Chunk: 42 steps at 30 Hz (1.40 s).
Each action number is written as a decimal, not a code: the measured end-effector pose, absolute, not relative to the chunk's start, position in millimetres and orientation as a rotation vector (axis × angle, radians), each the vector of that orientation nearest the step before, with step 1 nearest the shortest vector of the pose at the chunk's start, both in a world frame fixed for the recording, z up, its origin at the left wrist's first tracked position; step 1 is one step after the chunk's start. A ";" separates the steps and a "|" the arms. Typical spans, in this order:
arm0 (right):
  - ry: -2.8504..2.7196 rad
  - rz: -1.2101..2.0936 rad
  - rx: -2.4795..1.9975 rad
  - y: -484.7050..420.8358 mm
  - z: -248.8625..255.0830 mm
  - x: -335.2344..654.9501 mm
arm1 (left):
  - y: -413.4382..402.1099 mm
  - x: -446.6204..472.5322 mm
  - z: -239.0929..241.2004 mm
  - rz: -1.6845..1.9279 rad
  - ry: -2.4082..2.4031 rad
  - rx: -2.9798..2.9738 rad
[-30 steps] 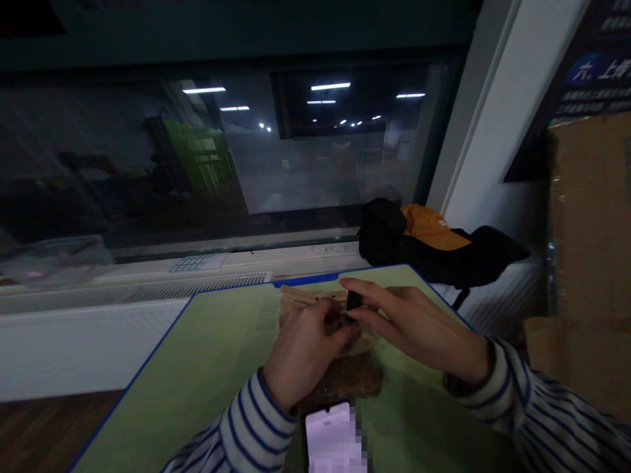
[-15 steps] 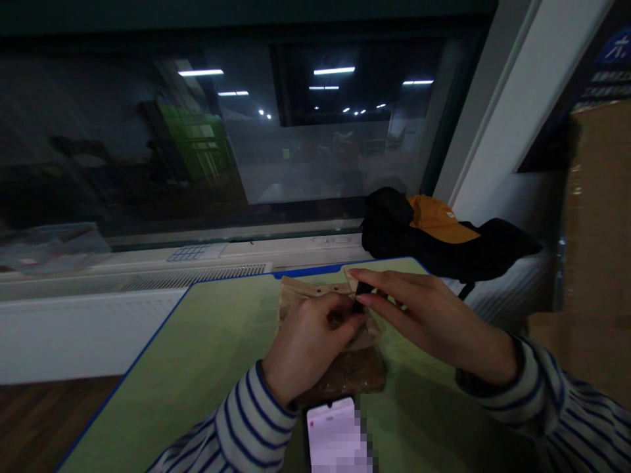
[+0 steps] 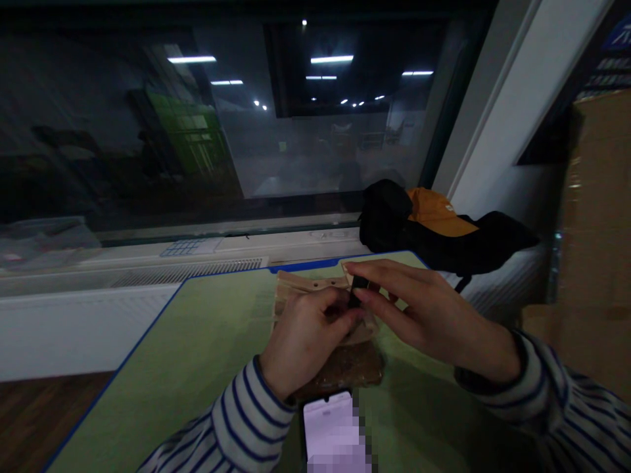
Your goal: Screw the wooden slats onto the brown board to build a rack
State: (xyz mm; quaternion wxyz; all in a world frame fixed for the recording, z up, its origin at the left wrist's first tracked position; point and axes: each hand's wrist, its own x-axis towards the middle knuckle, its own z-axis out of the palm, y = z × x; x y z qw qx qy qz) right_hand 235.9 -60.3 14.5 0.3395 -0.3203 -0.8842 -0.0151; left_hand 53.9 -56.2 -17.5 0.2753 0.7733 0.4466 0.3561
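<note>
A small black piece [image 3: 359, 288], its kind unclear, is between my two hands over a pale wood-coloured object with small round holes [image 3: 296, 281]. My left hand [image 3: 306, 330] is closed, thumb and forefinger pinching at the lower end of the black piece. My right hand [image 3: 422, 303] pinches its upper end between the thumb and fingers, beside the right edge of the pale object. My left hand covers much of that object. Just in front of it lies a brown, shiny plastic-wrapped pack [image 3: 352, 368].
A lit phone [image 3: 328, 427] lies nearest me on the green blue-edged tabletop [image 3: 197, 348]. Behind are a radiator [image 3: 162, 276] and a window. A black garment [image 3: 488, 243] with an orange cap [image 3: 438, 211] lies at the back right, and a cardboard box [image 3: 596, 230] stands right.
The view has tilted slightly, so the scene sits a little higher and to the left. Both hands keep their pinch on the black piece, more of which now shows.
</note>
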 end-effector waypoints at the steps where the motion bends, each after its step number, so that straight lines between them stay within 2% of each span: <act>1: -2.300 -0.033 -0.828 -60.3 14.2 235.5 | -55.8 53.7 -17.7 0.962 1.193 2.076; 42: -2.259 -0.015 -0.806 -61.7 13.3 230.6 | -53.2 48.2 -16.6 0.939 1.155 2.121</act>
